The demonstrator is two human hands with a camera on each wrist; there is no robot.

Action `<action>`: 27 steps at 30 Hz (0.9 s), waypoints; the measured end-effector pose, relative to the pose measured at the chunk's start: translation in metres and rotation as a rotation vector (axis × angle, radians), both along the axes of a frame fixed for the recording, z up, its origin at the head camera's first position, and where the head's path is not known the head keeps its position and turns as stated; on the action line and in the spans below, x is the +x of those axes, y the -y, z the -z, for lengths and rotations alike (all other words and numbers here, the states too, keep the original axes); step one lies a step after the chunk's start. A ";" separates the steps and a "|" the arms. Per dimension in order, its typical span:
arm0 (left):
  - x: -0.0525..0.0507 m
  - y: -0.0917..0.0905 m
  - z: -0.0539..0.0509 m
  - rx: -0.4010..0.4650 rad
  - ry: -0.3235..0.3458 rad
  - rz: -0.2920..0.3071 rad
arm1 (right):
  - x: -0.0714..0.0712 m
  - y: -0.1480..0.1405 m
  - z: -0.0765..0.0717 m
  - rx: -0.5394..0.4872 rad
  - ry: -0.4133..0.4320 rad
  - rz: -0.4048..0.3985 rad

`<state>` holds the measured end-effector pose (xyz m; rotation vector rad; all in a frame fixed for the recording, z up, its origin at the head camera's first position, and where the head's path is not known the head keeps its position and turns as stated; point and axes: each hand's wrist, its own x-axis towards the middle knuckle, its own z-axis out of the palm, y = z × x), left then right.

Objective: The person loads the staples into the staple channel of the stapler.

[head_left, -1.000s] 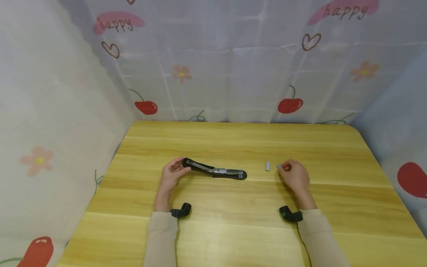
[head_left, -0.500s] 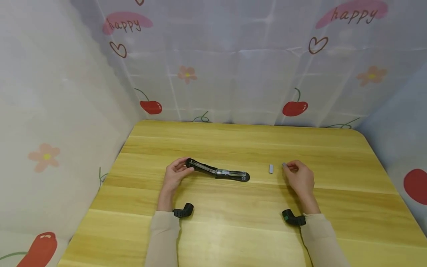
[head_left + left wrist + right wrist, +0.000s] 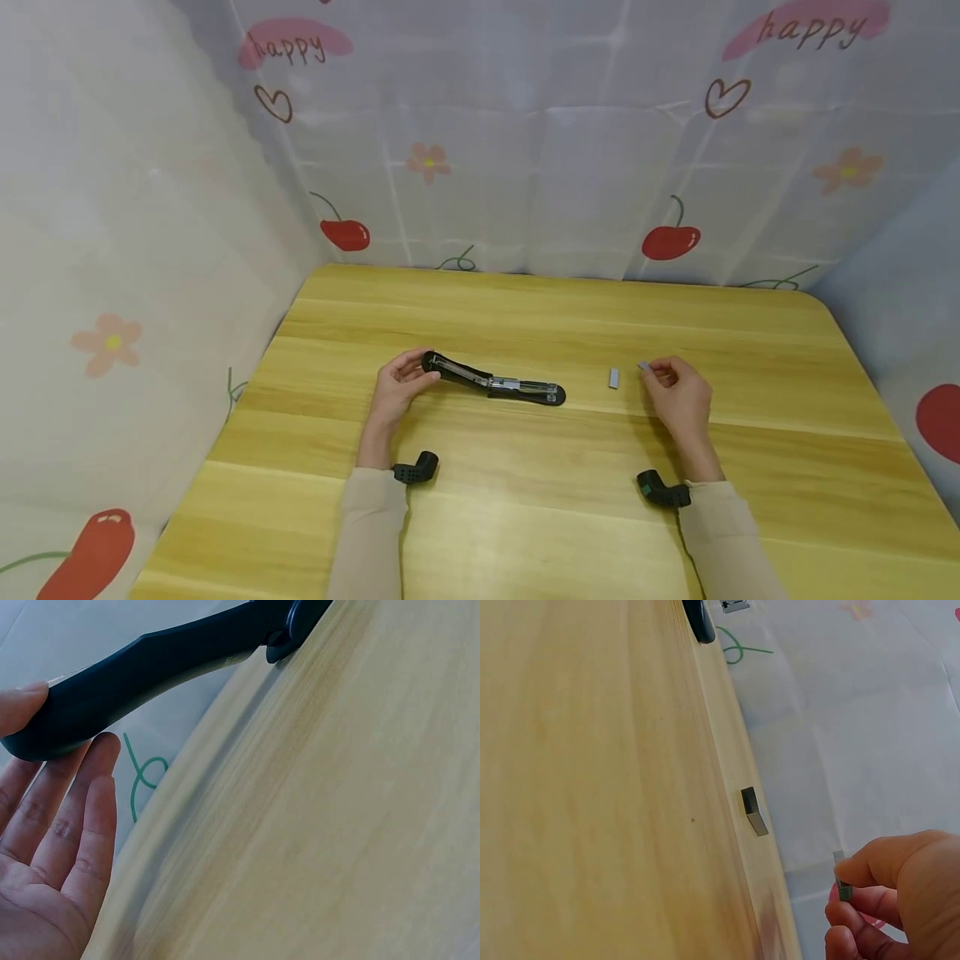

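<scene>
Near the middle of the wooden table (image 3: 525, 517), the black stapler (image 3: 468, 380) is spread open into two parts that meet at a shallow bend. Its left end is pinched by the left hand (image 3: 397, 387), with the thumb on one side and the fingers on the other; this part slopes upward, and its right part lies low, with the rounded tip toward the right. Behind it, a broad band of wood reaches to the straight far edge, where the patterned cloth (image 3: 525, 192) rises. Toward the near side the wood stretches wide between the two sleeves (image 3: 373, 533). To the right of the stapler's tip, well apart from its edge, the loose grey strip (image 3: 613, 378) lies on the wood. Just beyond is the right hand (image 3: 678, 396), its thumb and fingers narrowly closed around the second grey strip (image 3: 643, 366), whose end sticks out; the two strips do not touch. From this hand to the table's right edge there is again a wide span of wood.
</scene>
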<state>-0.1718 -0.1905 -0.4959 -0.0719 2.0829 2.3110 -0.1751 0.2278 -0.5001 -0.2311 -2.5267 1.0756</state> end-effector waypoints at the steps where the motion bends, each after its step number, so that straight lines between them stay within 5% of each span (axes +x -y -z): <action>1: 0.000 0.000 0.000 -0.002 0.000 0.000 | 0.000 0.000 0.000 0.003 -0.005 0.003; 11: 0.000 0.000 -0.001 0.002 -0.002 -0.003 | 0.000 0.010 -0.009 -0.016 -0.062 -0.049; 27: 0.000 0.000 -0.003 0.033 0.000 0.004 | 0.001 0.053 -0.019 -0.006 -0.118 -0.264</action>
